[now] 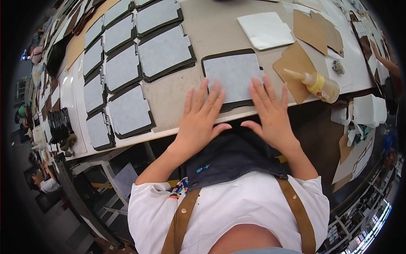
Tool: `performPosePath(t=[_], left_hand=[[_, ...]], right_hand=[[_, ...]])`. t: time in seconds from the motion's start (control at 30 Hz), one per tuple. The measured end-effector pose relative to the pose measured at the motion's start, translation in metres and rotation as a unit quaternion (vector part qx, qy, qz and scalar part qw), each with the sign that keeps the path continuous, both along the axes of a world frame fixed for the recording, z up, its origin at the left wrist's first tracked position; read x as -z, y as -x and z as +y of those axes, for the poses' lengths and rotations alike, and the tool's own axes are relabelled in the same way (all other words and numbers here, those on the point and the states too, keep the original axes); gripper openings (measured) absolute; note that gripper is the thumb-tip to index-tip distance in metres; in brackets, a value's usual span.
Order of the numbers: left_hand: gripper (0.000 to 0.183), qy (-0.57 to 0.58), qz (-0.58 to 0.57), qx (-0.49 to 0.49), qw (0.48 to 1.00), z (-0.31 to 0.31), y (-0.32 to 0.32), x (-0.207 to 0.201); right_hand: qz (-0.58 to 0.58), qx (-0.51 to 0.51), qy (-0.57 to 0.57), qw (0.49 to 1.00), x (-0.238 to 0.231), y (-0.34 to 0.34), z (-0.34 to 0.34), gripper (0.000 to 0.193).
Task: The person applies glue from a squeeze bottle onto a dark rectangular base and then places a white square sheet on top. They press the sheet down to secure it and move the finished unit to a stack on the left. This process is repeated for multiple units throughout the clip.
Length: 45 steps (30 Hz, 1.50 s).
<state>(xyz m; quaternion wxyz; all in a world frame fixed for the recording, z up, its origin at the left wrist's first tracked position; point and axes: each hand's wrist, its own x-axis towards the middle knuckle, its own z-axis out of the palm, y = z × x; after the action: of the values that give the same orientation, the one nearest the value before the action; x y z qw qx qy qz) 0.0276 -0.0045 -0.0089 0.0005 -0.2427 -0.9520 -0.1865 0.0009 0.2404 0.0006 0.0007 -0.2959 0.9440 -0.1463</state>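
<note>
Both palms face down over a pale grey sheet point(232, 72) with dark borders, which lies by the table's front edge. My left hand point(199, 112) has its fingertips on the sheet's left side, fingers spread and thumb pointing inward. On the opposite side, my right hand point(270, 112) reaches over the lower right part, its fingers likewise apart. Neither hand grips anything; the fingertips look slightly blurred. Just right of the sheet lies a brown card piece point(296, 67), and a squeeze bottle point(317, 86) with a yellow band rests on its side there.
Stacks of similar dark-edged pale pieces point(165, 51) stand in rows on the left. A white stack of sheets point(265, 30) and more brown card point(311, 31) lie farther back. A white plastic container point(368, 110) is below the table's right edge. Other people work at both sides.
</note>
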Motion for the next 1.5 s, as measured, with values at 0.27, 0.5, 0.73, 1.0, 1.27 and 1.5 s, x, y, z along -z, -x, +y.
performPosePath(t=[0.27,0.5,0.73,1.0,1.27,1.5], left_hand=[[0.085,0.026,-0.01,-0.029,0.999,-0.011,-0.012,-0.001],[0.07,-0.04,0.055,-0.114,0.991,-0.014,-0.014,0.006],[0.052,-0.045,0.066,-0.125,0.989,-0.01,-0.008,0.005],[0.048,-0.055,0.07,-0.132,0.987,-0.009,-0.008,0.007],[0.046,-0.05,0.087,-0.14,0.985,-0.008,-0.009,0.011],[0.046,-0.057,0.082,-0.142,0.985,-0.008,-0.008,0.009]], right_hand=[[0.013,-0.006,-0.008,1.0,0.004,-0.003,0.015,0.08],[0.11,0.028,0.132,0.985,0.012,0.003,0.0,0.041],[0.093,-0.009,0.167,0.982,0.008,0.018,-0.015,0.024],[0.067,0.036,0.097,0.992,0.007,0.023,0.002,0.074],[0.101,0.087,0.149,0.98,0.009,0.014,0.007,0.077],[0.104,0.01,0.166,0.981,0.006,0.018,-0.002,0.027]])
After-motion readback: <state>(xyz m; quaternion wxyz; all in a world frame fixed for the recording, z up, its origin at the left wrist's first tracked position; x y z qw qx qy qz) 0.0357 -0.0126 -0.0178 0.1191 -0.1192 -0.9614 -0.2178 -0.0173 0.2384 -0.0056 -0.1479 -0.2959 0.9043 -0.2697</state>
